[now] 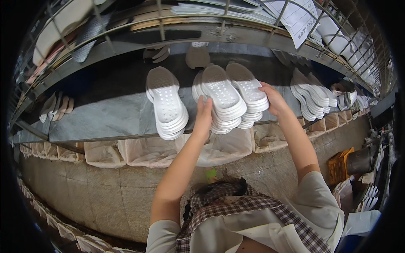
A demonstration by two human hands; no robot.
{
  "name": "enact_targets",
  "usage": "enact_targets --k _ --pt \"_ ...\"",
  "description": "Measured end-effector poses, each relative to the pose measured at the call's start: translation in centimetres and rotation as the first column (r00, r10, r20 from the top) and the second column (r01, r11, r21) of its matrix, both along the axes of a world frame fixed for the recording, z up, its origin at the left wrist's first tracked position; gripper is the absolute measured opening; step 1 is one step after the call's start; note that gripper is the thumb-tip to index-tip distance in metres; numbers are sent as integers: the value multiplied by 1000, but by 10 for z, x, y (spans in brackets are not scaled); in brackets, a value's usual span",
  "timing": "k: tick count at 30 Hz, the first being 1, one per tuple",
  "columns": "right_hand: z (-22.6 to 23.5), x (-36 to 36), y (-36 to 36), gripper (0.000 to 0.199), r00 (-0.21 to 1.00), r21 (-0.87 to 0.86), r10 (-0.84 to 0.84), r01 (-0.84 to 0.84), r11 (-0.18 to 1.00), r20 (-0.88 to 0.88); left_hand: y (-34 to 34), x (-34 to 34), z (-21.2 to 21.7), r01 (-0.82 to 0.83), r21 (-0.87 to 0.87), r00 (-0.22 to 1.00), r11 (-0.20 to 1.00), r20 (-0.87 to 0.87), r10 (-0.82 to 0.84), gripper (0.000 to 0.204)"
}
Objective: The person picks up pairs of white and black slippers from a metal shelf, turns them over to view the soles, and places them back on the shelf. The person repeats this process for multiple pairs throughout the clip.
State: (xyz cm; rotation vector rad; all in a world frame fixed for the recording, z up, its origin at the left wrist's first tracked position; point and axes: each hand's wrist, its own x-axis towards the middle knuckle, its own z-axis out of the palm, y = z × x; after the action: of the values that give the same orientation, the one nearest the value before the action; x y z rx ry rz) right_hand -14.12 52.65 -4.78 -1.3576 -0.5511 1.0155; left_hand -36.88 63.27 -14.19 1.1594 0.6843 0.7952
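Observation:
On the grey bench, two stacks of white shoe soles stand side by side between my hands: a middle stack [222,93] and a right stack [249,93]. Dimpled insides of the top soles face up. My left hand [204,117] closes around the left edge of the middle stack, its thumb and fingers partly hidden by the soles. At the other side, my right hand [274,100] grips the outer edge of the right stack, fingertips over the top sole. Another stack of white soles [166,101] stands left of my left hand, apart from it.
A metal-grid rack [219,29] with paper sheets overhangs the grey bench [101,116]. More soles [314,95] lie at right and a small group [57,106] at far left. Lined bins [225,148] stand below the front edge; a yellow crate [339,164] is at right.

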Motion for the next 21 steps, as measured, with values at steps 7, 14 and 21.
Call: enact_targets --k 7,14,21 --pt "1 13 -11 35 997 27 16 -14 1000 -73 2 14 -5 77 -119 991 990 121 -63 74" --pt "23 41 2 36 949 -142 -3 51 989 315 -14 15 -5 5 62 999 998 46 -8 69" --pt "24 65 165 47 803 -151 255 -205 967 538 -64 -73 4 201 298 979 933 -91 -182 42"
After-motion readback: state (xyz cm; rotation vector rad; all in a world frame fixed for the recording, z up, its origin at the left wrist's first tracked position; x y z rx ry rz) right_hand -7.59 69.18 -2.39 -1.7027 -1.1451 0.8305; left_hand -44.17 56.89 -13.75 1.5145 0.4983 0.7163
